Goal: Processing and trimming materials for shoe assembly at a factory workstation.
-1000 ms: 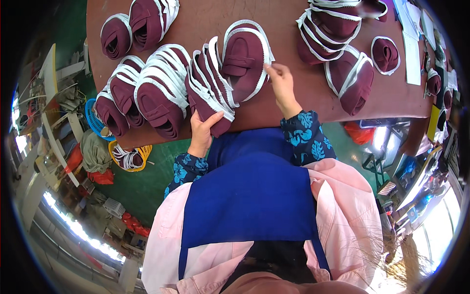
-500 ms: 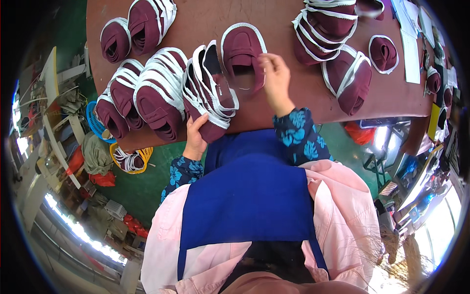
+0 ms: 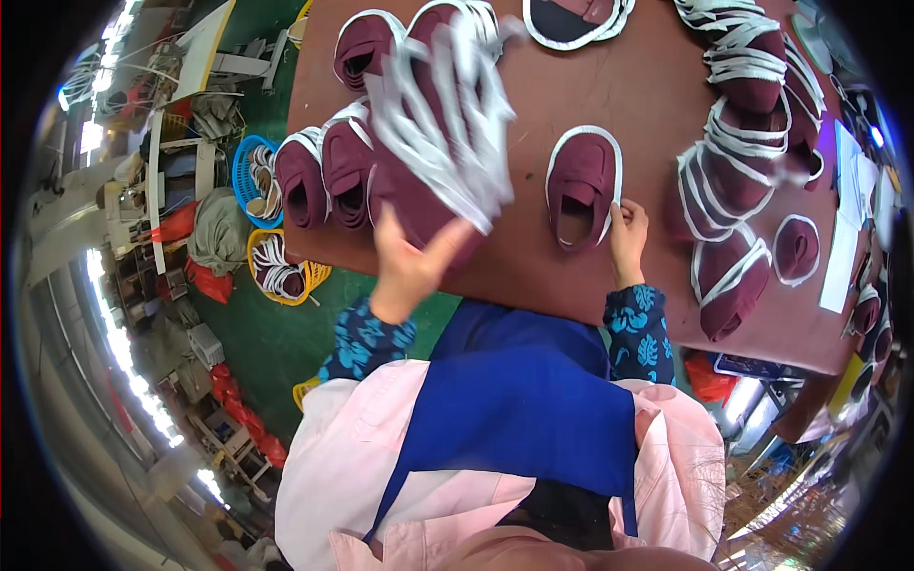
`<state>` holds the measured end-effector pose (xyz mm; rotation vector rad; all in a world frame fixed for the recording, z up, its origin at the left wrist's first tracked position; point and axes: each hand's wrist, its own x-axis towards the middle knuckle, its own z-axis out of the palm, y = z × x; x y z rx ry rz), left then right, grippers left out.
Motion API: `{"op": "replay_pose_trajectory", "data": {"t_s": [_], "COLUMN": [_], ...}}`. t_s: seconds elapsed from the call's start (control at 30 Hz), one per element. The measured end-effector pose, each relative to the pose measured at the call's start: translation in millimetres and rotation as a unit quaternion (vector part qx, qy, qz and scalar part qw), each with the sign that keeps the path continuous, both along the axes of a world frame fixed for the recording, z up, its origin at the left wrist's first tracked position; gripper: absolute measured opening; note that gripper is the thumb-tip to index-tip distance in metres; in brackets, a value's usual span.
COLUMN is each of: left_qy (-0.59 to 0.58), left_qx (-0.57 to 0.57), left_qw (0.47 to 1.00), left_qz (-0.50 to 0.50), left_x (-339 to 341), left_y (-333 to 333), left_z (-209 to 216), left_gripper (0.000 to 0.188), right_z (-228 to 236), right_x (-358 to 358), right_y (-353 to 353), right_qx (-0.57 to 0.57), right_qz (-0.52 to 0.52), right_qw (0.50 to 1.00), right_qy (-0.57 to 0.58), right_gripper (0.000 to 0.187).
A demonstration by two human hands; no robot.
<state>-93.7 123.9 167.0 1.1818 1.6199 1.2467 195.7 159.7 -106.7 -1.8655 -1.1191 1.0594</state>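
Table (image 3: 657, 86) lies beneath a stack of maroon shoes (image 3: 433, 152) tilted in the left hand (image 3: 409, 271), which is spread around its near end and partly hidden. A single maroon shoe (image 3: 579, 176) rests on the table, its right edge pinched by the right hand (image 3: 628, 238). The stack's white trim (image 3: 481, 124) is blurred; top-edge shoes (image 3: 560, 21) are cut off.

Clock's read from mid-view: one left hand (image 3: 411, 268), one right hand (image 3: 629, 243), one loafer upper bundle (image 3: 433, 143) at 12 (too blurry to count layers lol). One flat loafer upper (image 3: 583, 157) at 2, one curled upper (image 3: 798, 249) at 3, two upper stacks (image 3: 347, 160) at 10. Outer piles (image 3: 731, 186) at 2 overlap, so no count. One blue basket (image 3: 240, 176) at 10, one clearly visible yellow basket (image 3: 316, 276) at 9.
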Motion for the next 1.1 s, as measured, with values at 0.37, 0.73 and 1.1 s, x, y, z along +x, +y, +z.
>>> {"op": "replay_pose_trajectory", "data": {"t_s": [0.37, 0.73, 1.1], "left_qy": [0.528, 0.646, 0.181], "left_qx": [0.041, -0.056, -0.045], "left_qw": [0.827, 0.756, 0.935], "left_qz": [-0.189, -0.088, -0.302], "left_x": [-326.1, -181.4, 58.9], "left_y": [219.4, 198.7, -3.9], "left_z": [-218.7, -112.1, -160.4], "left_gripper": [0.051, 0.039, 0.032], "right_z": [-3.5, 17.4, 98.9], "right_x": [-2.5, -9.1, -65.2], "right_y": [7.4, 3.2, -4.2], "right_qx": [-0.022, -0.026, -0.118], "right_qz": [-0.029, -0.025, -0.021], "right_qw": [0.997, 0.991, 0.859], "right_qy": [-0.073, -0.128, 0.497], "right_gripper": [0.025, 0.016, 0.028]}}
